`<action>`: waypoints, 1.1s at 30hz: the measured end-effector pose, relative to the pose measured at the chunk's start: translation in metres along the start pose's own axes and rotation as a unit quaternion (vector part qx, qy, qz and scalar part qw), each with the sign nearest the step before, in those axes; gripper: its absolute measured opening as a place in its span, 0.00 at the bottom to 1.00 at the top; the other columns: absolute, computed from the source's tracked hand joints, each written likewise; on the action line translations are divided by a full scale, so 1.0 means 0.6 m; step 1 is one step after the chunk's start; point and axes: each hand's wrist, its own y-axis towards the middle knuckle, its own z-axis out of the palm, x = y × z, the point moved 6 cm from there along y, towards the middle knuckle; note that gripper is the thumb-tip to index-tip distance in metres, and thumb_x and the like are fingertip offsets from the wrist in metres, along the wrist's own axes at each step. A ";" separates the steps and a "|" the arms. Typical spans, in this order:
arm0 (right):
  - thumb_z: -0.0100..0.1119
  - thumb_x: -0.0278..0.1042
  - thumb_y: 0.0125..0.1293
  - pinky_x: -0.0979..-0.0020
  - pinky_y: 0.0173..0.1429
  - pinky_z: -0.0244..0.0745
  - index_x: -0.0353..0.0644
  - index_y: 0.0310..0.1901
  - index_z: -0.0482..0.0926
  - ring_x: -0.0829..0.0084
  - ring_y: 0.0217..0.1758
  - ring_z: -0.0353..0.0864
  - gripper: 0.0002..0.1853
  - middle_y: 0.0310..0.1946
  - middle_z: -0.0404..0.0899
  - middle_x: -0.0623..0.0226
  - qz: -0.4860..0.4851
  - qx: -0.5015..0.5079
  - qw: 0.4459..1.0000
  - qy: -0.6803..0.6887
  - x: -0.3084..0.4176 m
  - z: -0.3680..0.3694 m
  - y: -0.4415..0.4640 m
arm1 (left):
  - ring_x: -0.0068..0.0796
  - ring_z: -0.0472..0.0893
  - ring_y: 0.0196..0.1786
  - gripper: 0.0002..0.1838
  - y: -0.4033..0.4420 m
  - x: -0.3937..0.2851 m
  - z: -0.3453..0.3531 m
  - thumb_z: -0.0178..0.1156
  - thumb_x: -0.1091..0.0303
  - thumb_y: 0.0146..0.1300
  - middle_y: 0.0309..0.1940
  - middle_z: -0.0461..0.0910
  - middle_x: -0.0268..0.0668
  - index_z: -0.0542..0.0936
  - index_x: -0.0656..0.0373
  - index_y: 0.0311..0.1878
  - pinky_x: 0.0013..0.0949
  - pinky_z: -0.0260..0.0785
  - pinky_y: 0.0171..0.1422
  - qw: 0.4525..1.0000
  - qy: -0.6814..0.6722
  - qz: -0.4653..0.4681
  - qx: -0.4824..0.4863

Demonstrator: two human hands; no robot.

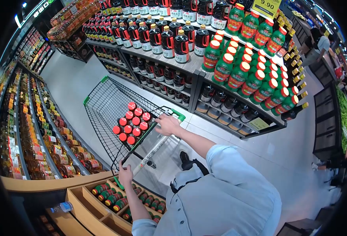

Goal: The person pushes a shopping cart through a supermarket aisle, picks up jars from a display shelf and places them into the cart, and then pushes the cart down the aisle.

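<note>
1. Head view: the wire shopping cart lies at nine o'clock of centre, long axis running five to eleven, front pointing toward eleven.
2. Red-capped bottles stand upright inside, near its handle end.
3. Right hand, handle's one-o'clock end: fingers partly bent over the edge.
4. Left hand, seven-o'clock end: fingers partly curled; I cannot tell either grip's tightness.

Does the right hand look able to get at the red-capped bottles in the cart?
Probably yes: the right hand is at the near end of the cart, close to the red-capped bottles, and nothing visible covers them from above.
</note>
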 end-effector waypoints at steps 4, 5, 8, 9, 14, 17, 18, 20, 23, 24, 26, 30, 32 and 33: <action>0.58 0.53 0.61 0.57 0.54 0.79 0.41 0.53 0.81 0.58 0.57 0.77 0.26 0.48 0.81 0.57 -0.002 0.007 1.000 -0.012 -0.003 -0.002 0.037 | 0.39 0.85 0.45 0.35 0.037 -0.016 -0.008 0.57 0.51 0.63 0.44 0.85 0.36 0.67 0.40 0.74 0.43 0.74 0.53 1.000 0.000 -0.002 -0.007; 0.59 0.53 0.61 0.57 0.54 0.79 0.41 0.52 0.81 0.58 0.57 0.77 0.26 0.47 0.81 0.57 -0.008 0.002 1.000 -0.011 -0.002 -0.004 0.047 | 0.38 0.85 0.44 0.34 0.052 -0.013 -0.007 0.58 0.52 0.63 0.43 0.85 0.36 0.68 0.41 0.74 0.43 0.74 0.52 1.000 -0.013 -0.003 -0.013; 0.59 0.53 0.61 0.57 0.54 0.79 0.37 0.49 0.80 0.58 0.57 0.76 0.26 0.47 0.80 0.56 -0.016 -0.011 1.000 -0.001 -0.001 -0.006 0.071 | 0.37 0.84 0.41 0.31 0.075 -0.028 -0.021 0.59 0.55 0.63 0.40 0.84 0.36 0.72 0.45 0.70 0.41 0.74 0.49 0.999 -0.020 0.020 -0.041; 0.60 0.53 0.61 0.57 0.54 0.79 0.37 0.49 0.79 0.58 0.57 0.76 0.26 0.47 0.80 0.56 -0.015 -0.012 1.000 0.002 -0.002 -0.002 0.078 | 0.36 0.84 0.41 0.30 0.080 -0.031 -0.023 0.59 0.55 0.63 0.40 0.84 0.37 0.72 0.46 0.70 0.40 0.74 0.49 0.999 -0.021 0.024 -0.045; 0.60 0.53 0.61 0.58 0.54 0.79 0.38 0.49 0.79 0.58 0.57 0.76 0.26 0.46 0.79 0.55 -0.013 -0.018 1.000 0.004 -0.005 -0.007 0.117 | 0.34 0.83 0.41 0.29 0.102 -0.073 -0.046 0.60 0.58 0.64 0.40 0.83 0.37 0.72 0.50 0.69 0.38 0.73 0.49 0.997 -0.063 0.010 -0.036; 0.60 0.54 0.61 0.58 0.53 0.79 0.38 0.49 0.80 0.58 0.56 0.76 0.25 0.45 0.79 0.55 -0.018 -0.037 0.999 0.009 -0.008 -0.007 0.139 | 0.34 0.83 0.42 0.30 0.132 -0.070 -0.043 0.59 0.58 0.64 0.42 0.83 0.38 0.71 0.51 0.69 0.38 0.73 0.50 0.996 -0.061 0.047 -0.042; 0.60 0.54 0.61 0.58 0.53 0.79 0.38 0.49 0.80 0.58 0.56 0.76 0.25 0.45 0.79 0.55 -0.016 -0.036 0.999 0.009 -0.010 -0.008 0.147 | 0.34 0.83 0.42 0.30 0.139 -0.072 -0.042 0.59 0.58 0.64 0.42 0.83 0.38 0.71 0.51 0.69 0.38 0.73 0.50 0.996 -0.061 0.047 -0.039; 0.60 0.54 0.61 0.58 0.54 0.79 0.38 0.49 0.80 0.58 0.57 0.76 0.26 0.46 0.79 0.55 -0.013 -0.022 1.000 0.008 -0.010 -0.008 0.163 | 0.36 0.84 0.43 0.30 0.154 -0.073 -0.047 0.59 0.56 0.63 0.44 0.84 0.38 0.71 0.50 0.70 0.40 0.73 0.51 0.997 -0.025 0.044 -0.051; 0.60 0.54 0.61 0.58 0.54 0.78 0.39 0.50 0.80 0.58 0.58 0.76 0.26 0.47 0.79 0.55 -0.005 -0.021 1.000 0.003 -0.011 -0.001 0.185 | 0.38 0.84 0.44 0.32 0.176 -0.077 -0.053 0.58 0.54 0.63 0.46 0.84 0.37 0.69 0.46 0.72 0.41 0.73 0.52 1.000 -0.018 0.018 -0.015; 0.60 0.54 0.61 0.58 0.54 0.78 0.39 0.50 0.80 0.58 0.58 0.76 0.26 0.47 0.79 0.55 -0.009 -0.019 1.000 0.002 -0.011 -0.002 0.193 | 0.38 0.84 0.44 0.32 0.182 -0.081 -0.054 0.58 0.54 0.63 0.46 0.84 0.37 0.69 0.46 0.72 0.41 0.73 0.52 1.000 -0.021 0.015 -0.017; 0.60 0.54 0.61 0.57 0.55 0.78 0.40 0.51 0.81 0.58 0.59 0.76 0.26 0.48 0.79 0.56 -0.009 -0.012 1.000 -0.002 -0.011 -0.003 0.209 | 0.39 0.84 0.43 0.35 0.192 -0.089 -0.059 0.58 0.53 0.63 0.46 0.85 0.37 0.67 0.43 0.75 0.41 0.73 0.52 0.999 -0.029 0.018 -0.024; 0.59 0.54 0.61 0.57 0.55 0.79 0.43 0.54 0.81 0.59 0.59 0.77 0.26 0.49 0.80 0.57 0.000 -0.019 1.000 0.012 -0.005 -0.011 0.240 | 0.40 0.85 0.46 0.36 0.239 -0.086 -0.058 0.57 0.52 0.62 0.47 0.85 0.34 0.65 0.40 0.76 0.43 0.74 0.53 0.999 0.005 0.033 -0.010; 0.59 0.55 0.62 0.58 0.56 0.79 0.43 0.55 0.81 0.58 0.60 0.77 0.27 0.50 0.80 0.56 -0.001 0.002 1.000 -0.008 -0.006 -0.003 0.261 | 0.40 0.86 0.48 0.35 0.245 -0.112 -0.078 0.57 0.52 0.61 0.48 0.86 0.32 0.66 0.40 0.75 0.44 0.74 0.54 1.000 -0.013 0.012 0.007; 0.59 0.56 0.62 0.58 0.56 0.79 0.44 0.56 0.81 0.58 0.60 0.77 0.28 0.51 0.81 0.55 0.005 0.006 1.000 -0.025 -0.005 -0.002 0.271 | 0.41 0.86 0.47 0.35 0.253 -0.116 -0.082 0.57 0.52 0.61 0.46 0.86 0.32 0.67 0.40 0.74 0.45 0.75 0.54 1.000 -0.005 0.018 0.003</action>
